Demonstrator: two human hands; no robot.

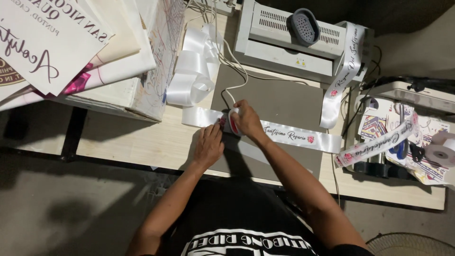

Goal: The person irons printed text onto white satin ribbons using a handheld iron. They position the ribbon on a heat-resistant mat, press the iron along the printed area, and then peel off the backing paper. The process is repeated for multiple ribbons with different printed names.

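Both hands worked on a white ribbon laid flat across a grey mat.

The right hand [246,118] was closed around a small corded iron [233,121] pressed on the ribbon [294,136]. The left hand [209,143] lay flat, fingers narrow, holding the ribbon down beside it. The mat [279,102] sat on the wooden surface [142,142], near a grey machine [289,40].

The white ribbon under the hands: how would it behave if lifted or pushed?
The ribbon would probably flop, since another length drapes limply off the machine. Its glossy sheen suggests it slides easily on the grey mat. Likely very light, as the left hand pins it flat.
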